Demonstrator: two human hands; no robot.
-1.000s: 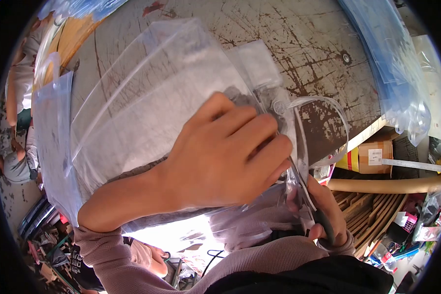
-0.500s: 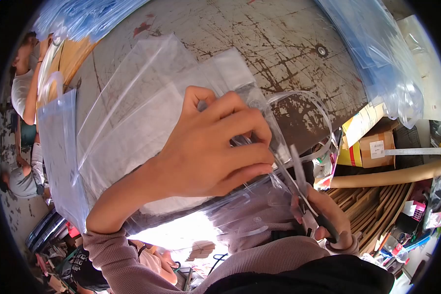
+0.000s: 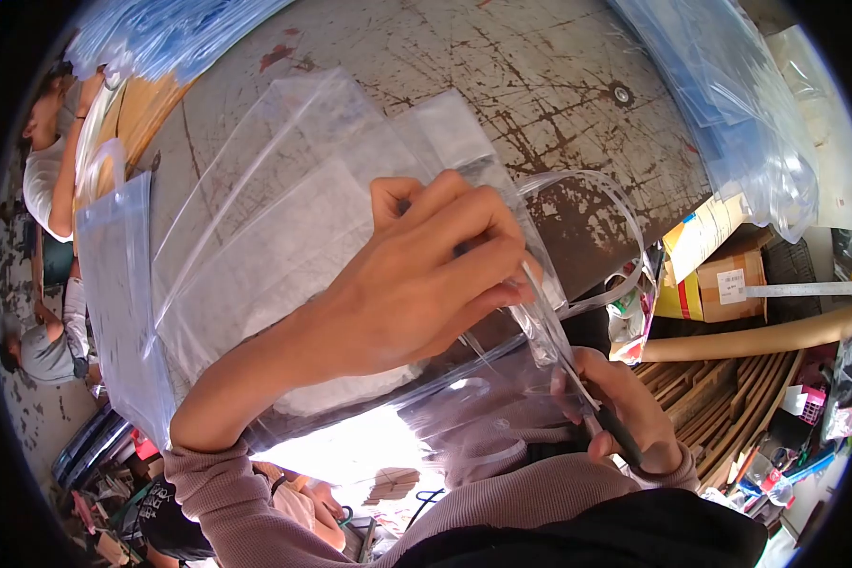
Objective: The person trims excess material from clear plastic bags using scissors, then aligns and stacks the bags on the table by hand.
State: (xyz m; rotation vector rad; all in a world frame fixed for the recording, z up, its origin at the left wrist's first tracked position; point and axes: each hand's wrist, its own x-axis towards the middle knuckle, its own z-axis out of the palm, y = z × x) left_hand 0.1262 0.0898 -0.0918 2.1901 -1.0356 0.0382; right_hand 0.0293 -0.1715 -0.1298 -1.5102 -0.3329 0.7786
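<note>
My left hand [image 3: 435, 275] reaches across a clear plastic bag [image 3: 284, 227], fingers bent and pinching its edge near the right side. In my right hand [image 3: 634, 407], at the table's near right corner, is a pair of scissors [image 3: 617, 434] with dark handles. Their blades point up and away, close beside the left fingertips, and lie along the plastic there. A looped clear plastic handle [image 3: 625, 204] sticks out to the right of the bag. Part of the bag hangs over the near edge.
Scratched tabletop [image 3: 388, 38] spreads beyond the bag. Blue-tinted plastic bags are piled at the far left [image 3: 161, 33] and right [image 3: 729, 104]. Cardboard boxes [image 3: 729, 284] and a cardboard stack [image 3: 719, 407] stand to the right. Other people sit at left and below.
The scissors' blades were apart and are now closed together. My right hand has moved slightly left and up, and the left fingertips have lifted a little along the bag's edge.
</note>
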